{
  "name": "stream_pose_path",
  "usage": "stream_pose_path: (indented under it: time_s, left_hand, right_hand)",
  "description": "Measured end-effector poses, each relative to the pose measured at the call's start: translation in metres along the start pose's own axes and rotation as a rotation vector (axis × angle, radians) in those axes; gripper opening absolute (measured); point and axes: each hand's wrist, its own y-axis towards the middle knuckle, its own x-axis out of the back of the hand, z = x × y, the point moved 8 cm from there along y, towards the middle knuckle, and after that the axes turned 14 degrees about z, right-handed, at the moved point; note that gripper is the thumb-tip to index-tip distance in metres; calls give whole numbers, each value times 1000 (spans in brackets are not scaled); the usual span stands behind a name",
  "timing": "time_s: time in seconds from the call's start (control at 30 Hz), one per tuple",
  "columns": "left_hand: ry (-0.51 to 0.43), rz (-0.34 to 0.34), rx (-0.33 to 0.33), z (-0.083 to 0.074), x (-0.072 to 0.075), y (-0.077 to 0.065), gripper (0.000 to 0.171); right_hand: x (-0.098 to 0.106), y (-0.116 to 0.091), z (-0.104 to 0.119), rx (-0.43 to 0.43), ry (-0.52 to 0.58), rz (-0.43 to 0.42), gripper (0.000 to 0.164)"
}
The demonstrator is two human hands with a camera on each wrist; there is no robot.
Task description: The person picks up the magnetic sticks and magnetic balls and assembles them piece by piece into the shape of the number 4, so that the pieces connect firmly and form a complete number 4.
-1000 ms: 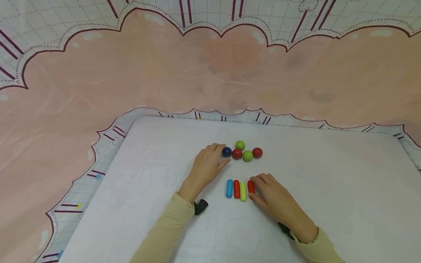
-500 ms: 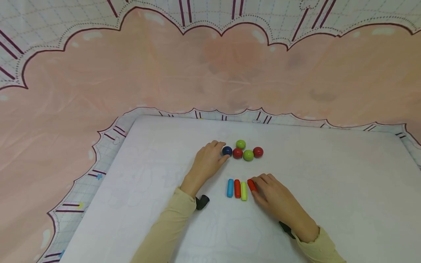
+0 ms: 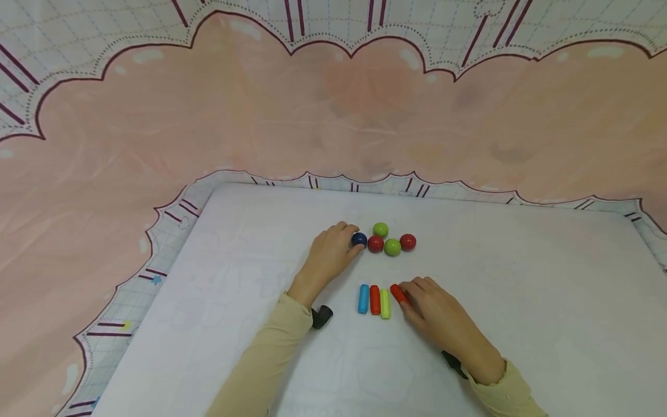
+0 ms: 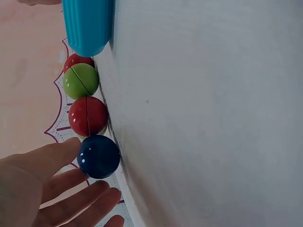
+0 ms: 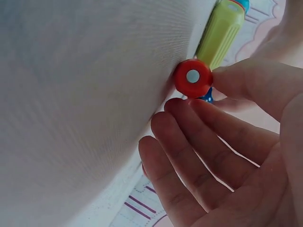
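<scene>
In the head view, my left hand (image 3: 327,255) has thumb and fingertips around a glossy dark blue ball (image 3: 359,240) at the left end of a cluster. A red ball (image 3: 376,244) sits beside it, with a green ball (image 3: 393,247) and another red ball (image 3: 408,242) further right, and a second green ball (image 3: 380,230) behind. My right hand (image 3: 440,313) pinches a short, rounded red stick (image 3: 399,293), tilted on the white surface. In the right wrist view, the thumb meets the red stick (image 5: 181,79) and the other fingers are extended below it.
Left of the held stick stand a yellow-green stick (image 3: 385,304), another red stick (image 3: 375,300) and a light blue stick (image 3: 363,299) in a row. The white tabletop (image 3: 521,301) ends at a cartoon-patterned cloth (image 3: 333,116) behind. Black wrist devices (image 3: 322,317) show under both wrists.
The red stick in my right hand has turned from upright to slanting, its far end shifting left. My left thumb and fingers have closed in around the blue ball.
</scene>
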Motion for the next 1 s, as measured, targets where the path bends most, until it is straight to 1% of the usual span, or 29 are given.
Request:
stream_pose_path:
  time_s: [0.17, 0.3, 0.43, 0.6, 0.77, 1.0]
  left_hand:
    - [-30, 23, 1, 1, -2, 2, 41]
    - [-49, 42, 9, 2, -4, 3, 40]
    - [-63, 38, 12, 3, -4, 3, 38]
    - [-65, 29, 15, 4, -4, 3, 37]
    - [-61, 42, 15, 5, -6, 3, 37]
    - [-53, 48, 5, 4, -6, 2, 36]
  right_hand:
    - [1, 0, -2, -19, 28, 14, 28]
    - [3, -1, -1, 0, 40, -9, 27]
    - [4, -2, 0, 13, 35, -26, 25]
    - [3, -1, 0, 13, 38, -19, 28]
    - [3, 0, 1, 23, 29, -10, 30]
    - [2, 1, 1, 23, 26, -14, 29]
